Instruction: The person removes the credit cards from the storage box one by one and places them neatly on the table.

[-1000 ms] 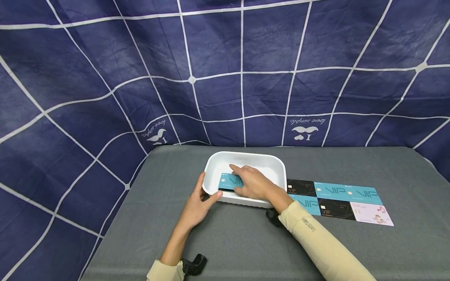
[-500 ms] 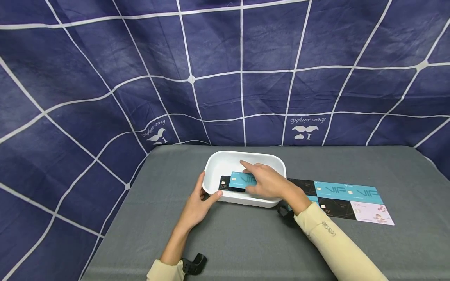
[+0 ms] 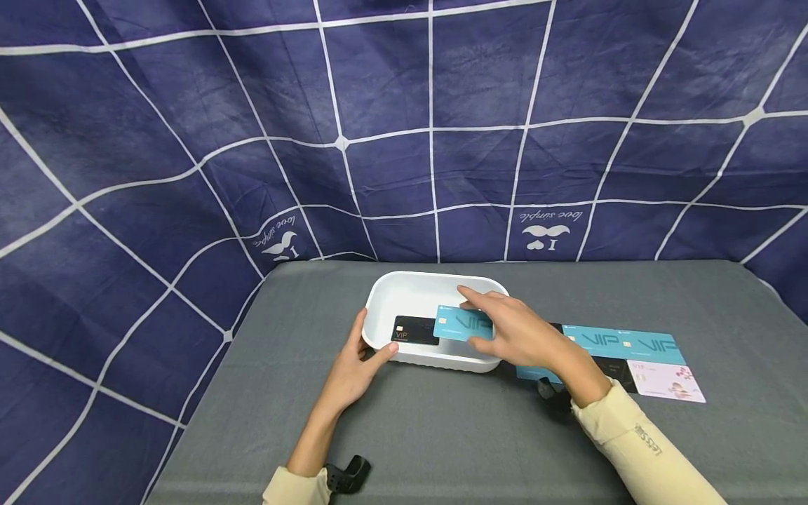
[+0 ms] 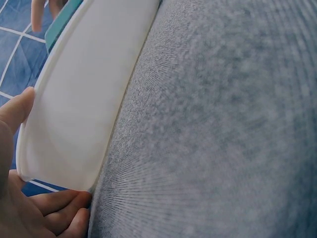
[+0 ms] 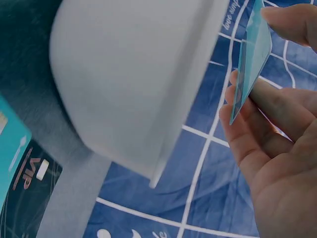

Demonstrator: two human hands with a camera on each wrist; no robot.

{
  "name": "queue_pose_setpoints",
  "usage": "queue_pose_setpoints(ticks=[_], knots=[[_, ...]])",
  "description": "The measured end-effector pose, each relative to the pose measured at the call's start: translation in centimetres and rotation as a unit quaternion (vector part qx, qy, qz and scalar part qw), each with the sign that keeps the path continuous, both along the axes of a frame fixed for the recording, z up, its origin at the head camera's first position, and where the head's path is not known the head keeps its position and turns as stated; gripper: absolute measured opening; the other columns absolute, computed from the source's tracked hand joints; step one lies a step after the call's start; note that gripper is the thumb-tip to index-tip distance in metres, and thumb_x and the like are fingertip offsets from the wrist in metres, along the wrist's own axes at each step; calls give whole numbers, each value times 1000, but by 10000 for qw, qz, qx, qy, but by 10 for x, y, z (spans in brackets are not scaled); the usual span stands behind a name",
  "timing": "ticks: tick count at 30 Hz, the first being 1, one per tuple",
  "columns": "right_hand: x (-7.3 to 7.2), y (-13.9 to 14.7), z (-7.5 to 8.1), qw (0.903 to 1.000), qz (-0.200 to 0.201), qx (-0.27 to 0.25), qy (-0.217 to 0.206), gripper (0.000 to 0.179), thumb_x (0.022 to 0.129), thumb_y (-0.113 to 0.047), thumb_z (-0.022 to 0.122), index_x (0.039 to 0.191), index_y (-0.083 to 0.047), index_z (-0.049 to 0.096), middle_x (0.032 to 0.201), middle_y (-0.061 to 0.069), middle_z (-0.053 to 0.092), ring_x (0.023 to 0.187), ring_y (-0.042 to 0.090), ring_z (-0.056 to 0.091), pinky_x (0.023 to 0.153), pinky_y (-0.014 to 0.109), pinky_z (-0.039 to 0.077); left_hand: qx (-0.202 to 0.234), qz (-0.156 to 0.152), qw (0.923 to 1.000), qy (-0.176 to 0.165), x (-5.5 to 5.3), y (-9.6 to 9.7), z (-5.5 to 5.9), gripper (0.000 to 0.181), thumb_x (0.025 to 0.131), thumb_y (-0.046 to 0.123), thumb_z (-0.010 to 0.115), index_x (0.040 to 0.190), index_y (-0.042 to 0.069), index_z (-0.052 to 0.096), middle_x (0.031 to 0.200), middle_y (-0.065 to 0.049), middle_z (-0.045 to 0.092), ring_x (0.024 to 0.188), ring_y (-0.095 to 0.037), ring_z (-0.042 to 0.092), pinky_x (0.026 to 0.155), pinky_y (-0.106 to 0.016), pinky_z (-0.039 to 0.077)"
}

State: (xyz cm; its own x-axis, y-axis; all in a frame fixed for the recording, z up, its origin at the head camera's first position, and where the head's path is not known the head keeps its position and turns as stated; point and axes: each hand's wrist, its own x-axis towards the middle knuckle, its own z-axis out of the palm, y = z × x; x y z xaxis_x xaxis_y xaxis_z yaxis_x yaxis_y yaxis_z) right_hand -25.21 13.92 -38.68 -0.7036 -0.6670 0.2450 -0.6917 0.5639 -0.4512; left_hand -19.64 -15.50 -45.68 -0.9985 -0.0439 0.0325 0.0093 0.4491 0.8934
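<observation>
My right hand [image 3: 514, 330] pinches a light-blue VIP card [image 3: 457, 322] between thumb and fingers. In the head view the card overlaps the right part of a white plastic tray [image 3: 410, 287]; in the right wrist view the card [image 5: 252, 59] is held above rim height, tilted. A black VIP card [image 3: 413, 330] lies on the tray floor. My left hand [image 3: 350, 375] grips the tray's near left corner. The left wrist view has its thumb on the rim and the other fingers of the left hand [image 4: 44, 208] curled at the tray's end wall [image 4: 79, 114].
Right of the tray, cards lie edge to edge in two rows on the grey cloth [image 3: 442, 435]: blue cards [image 3: 653, 347], black ones partly hidden by my right arm, and a pink card [image 3: 669, 381]. A blue checked curtain [image 3: 379, 175] hangs behind and at the left.
My right hand has lifted the blue card off the black card and moved it right, uncovering the black card in the tray. The left hand has stayed at the tray's corner.
</observation>
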Motion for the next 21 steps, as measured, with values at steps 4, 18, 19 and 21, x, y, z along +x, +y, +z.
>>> queue_pose_setpoints(ticks=[4,18,19,21], knots=[[11,14,0,9999,-92,-5,72,79,82,-19,77,150,-3,39,128,1,64,120,23,55,97,48,43,-2,21,10000,18,0,0,-1,96,88,42,74,160,18,16,147,-26,42,133,-34,45,104,-54,35],[64,76,-8,9955,-373,63,868,82,79,-17,83,150,-10,42,129,-3,60,108,12,57,85,37,48,36,-11,10000,71,0,0,-3,95,89,40,75,160,17,17,143,-27,46,128,-34,49,100,-52,40],[68,81,-9,9948,-443,109,909,84,79,-18,83,151,-12,41,129,-3,60,108,11,57,85,35,48,61,-22,10000,73,0,0,-3,95,89,39,75,160,16,16,143,-27,46,128,-35,49,99,-52,40],[76,88,-10,9932,-596,172,989,87,77,-20,85,151,-16,41,131,-3,58,109,10,56,86,28,45,74,-32,9999,82,-1,0,-3,94,89,39,75,160,17,16,143,-27,46,127,-35,50,97,-52,42]])
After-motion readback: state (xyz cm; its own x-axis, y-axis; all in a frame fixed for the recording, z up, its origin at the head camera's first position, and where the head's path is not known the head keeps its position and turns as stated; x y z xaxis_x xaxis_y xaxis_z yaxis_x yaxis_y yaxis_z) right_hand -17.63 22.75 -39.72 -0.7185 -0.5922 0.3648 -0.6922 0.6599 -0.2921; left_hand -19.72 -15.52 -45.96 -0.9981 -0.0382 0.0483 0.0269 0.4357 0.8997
